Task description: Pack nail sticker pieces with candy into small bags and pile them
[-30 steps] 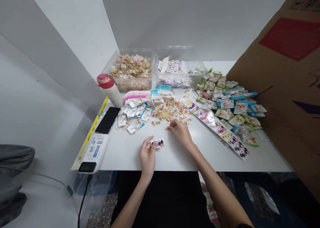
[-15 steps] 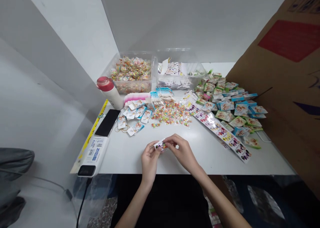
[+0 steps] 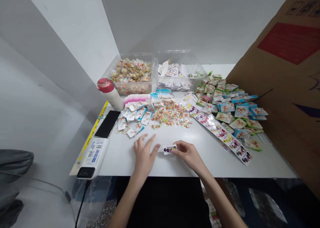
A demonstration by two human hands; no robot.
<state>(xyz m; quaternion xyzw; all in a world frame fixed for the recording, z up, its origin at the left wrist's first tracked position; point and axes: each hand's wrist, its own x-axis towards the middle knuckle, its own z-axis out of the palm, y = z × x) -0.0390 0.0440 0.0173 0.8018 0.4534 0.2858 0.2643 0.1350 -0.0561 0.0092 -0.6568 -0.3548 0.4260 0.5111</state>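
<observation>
Between the thumb and fingers of my right hand (image 3: 187,153) is a small white card (image 3: 169,149) printed with dark, purple and green ovals. My left hand (image 3: 145,153) holds nothing; its fingers are spread above the table, left of the card. Just beyond my left fingertips lie small blue-and-white printed cards (image 3: 135,130), near a few thin rubber bands (image 3: 122,130). Farther back spreads a pile of small clear packets (image 3: 172,114) with orange, yellow and green contents. Long strips (image 3: 220,129) printed with coloured ovals slant across the table to the right.
Small green and blue boxes (image 3: 232,109) are heaped at right beside a big cardboard box (image 3: 282,71). Two clear bins, one of packets (image 3: 132,88), one of printed papers (image 3: 175,83), stand behind. At left are a bottle (image 3: 110,93), a phone (image 3: 107,124) and a power bank (image 3: 93,158).
My left hand has let go of the small card and moved left, its fingers opening. The card stays in my right hand, now turned more level.
</observation>
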